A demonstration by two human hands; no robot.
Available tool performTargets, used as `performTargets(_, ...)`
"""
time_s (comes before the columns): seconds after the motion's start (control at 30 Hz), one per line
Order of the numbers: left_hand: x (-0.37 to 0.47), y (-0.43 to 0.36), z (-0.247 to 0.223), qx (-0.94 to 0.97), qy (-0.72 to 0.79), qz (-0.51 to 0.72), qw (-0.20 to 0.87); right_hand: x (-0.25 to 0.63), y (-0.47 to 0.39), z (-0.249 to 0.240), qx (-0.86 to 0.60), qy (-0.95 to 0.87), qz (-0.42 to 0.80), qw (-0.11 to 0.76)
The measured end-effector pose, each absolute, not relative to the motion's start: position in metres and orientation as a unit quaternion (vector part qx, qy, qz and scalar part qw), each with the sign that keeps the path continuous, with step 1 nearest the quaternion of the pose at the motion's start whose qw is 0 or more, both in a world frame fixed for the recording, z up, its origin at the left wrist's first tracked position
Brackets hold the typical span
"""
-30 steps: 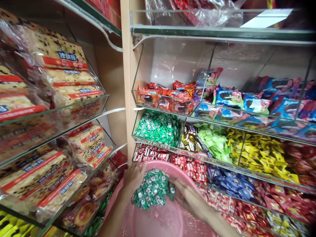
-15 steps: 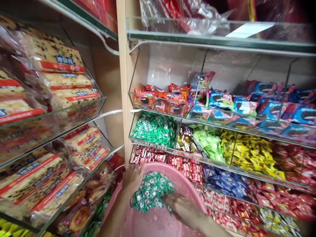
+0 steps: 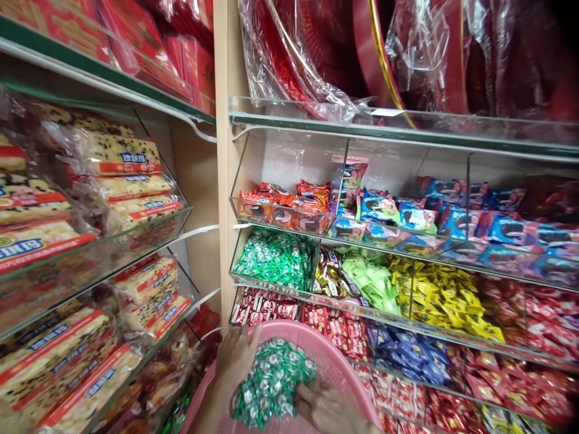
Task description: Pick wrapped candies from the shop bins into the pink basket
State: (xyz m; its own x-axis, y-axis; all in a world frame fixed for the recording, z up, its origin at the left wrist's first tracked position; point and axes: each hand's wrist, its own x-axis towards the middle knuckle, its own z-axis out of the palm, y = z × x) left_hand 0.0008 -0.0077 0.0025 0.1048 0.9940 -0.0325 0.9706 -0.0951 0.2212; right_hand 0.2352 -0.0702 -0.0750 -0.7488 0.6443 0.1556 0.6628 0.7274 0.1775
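A pink plastic basket (image 3: 332, 355) with perforated sides is at the bottom centre, holding a heap of green-wrapped candies (image 3: 271, 383). At its far left rim is my left hand (image 3: 237, 355), the thumb on the inner side and the fingers over the edge. My right hand (image 3: 332, 410) is inside the basket at the right, fingers stretched out and touching the side of the candy heap. The lower part of this hand runs out of the picture.
Behind the basket rise glass-fronted bins of green candies (image 3: 275, 259), yellow candies (image 3: 441, 298) and blue-wrapped candies (image 3: 411, 352). Packaged cakes (image 3: 131, 157) fill shelves at the left. A wooden post (image 3: 224, 181) divides the shelves. Red round items in clear plastic (image 3: 312, 54) stand above.
The view has tilted up, so shelves and basket sit lower in the picture. My left hand stays at the rim, and my right hand stays against the candies.
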Motion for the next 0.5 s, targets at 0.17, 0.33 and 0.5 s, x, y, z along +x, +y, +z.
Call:
performTargets(0.17,0.0025,-0.0094,0.0039,0.717,0.683,0.079,0.113,0.232,-0.0735,-0.0703,-0.346,-0.929,-0.135,-0.004)
performTargets(0.33,0.0026,-0.0115,0.0022,0.727,0.675,0.064,0.109,0.2366,-0.0745,-0.0742,-0.343,-0.93,-0.131,0.014)
performTargets(0.5,0.0018,-0.0112,0.0016,0.703,0.693,0.079,0.139,0.2369,-0.078,-0.0768,-0.38,-0.925,-0.02,0.008)
